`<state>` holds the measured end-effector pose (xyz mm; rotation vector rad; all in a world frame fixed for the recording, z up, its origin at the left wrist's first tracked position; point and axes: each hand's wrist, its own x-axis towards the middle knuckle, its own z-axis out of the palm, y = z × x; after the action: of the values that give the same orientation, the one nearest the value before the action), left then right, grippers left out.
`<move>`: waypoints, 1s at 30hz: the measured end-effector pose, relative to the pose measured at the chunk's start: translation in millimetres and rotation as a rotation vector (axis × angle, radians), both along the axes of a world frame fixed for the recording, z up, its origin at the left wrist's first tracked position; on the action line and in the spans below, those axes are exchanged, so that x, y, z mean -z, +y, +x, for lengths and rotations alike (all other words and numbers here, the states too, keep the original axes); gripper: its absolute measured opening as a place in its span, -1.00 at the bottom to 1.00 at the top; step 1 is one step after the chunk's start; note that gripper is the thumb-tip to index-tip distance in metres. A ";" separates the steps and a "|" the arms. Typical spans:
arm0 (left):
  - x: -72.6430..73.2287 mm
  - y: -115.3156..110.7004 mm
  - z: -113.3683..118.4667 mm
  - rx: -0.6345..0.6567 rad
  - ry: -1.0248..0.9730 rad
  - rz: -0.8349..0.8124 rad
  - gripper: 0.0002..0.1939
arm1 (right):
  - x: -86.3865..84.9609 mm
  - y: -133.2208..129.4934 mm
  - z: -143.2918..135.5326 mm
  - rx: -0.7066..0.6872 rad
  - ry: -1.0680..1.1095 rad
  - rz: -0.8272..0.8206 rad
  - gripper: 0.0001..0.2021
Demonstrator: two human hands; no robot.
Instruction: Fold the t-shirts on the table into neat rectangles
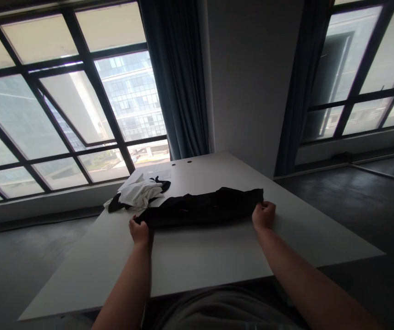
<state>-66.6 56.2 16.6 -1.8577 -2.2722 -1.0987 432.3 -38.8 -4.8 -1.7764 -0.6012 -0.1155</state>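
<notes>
Our two bare arms reach forward, left hand and right hand each pinching one end of one black garment.

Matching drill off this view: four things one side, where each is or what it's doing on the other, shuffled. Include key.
1. Black cloth
2. White cloth
3. Left hand
4. Right hand

A. Holds the end farther from the white heap
B. Stretched out between two hands
C. Holds the end nearer the white heap
D. Bunched up near the left edge of the table

Pairs: 1-B, 2-D, 3-C, 4-A
</notes>
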 end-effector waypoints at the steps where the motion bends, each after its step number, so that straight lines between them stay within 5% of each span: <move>1: 1.0 -1.6 0.4 -0.017 0.014 0.005 -0.29 | -3.9 -2.0 -0.9 -0.010 -0.087 0.011 -0.54; 3: 4.5 -4.8 11.4 0.018 0.103 0.016 -0.31 | -9.5 -4.5 -14.4 -0.144 -0.361 -0.008 -0.44; 6: 12.3 -7.4 45.2 0.318 0.316 -0.033 -0.51 | -7.3 -3.1 -55.9 -0.553 -0.717 -0.211 -0.43; 10: 20.7 -5.1 81.9 0.509 0.376 -0.199 -0.50 | 8.1 6.6 -96.7 -0.841 -0.765 -0.563 -0.46; 22: 5.4 0.2 93.6 0.414 0.367 -0.186 -0.70 | -2.0 32.0 -99.2 -0.671 -0.708 -0.649 -0.41; 26: -4.9 -20.0 86.4 0.549 0.355 -0.092 -0.75 | -8.0 22.2 -99.4 -0.677 -0.736 -0.597 -0.63; 30: -11.6 -40.1 73.5 0.854 0.252 -0.135 -0.67 | -14.2 4.9 -97.6 -0.687 -0.803 -0.461 -0.78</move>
<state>6.9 16.1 28.2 -2.9253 -1.4376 -0.6604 334.7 -33.9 9.4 -1.8158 -1.9080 -0.2270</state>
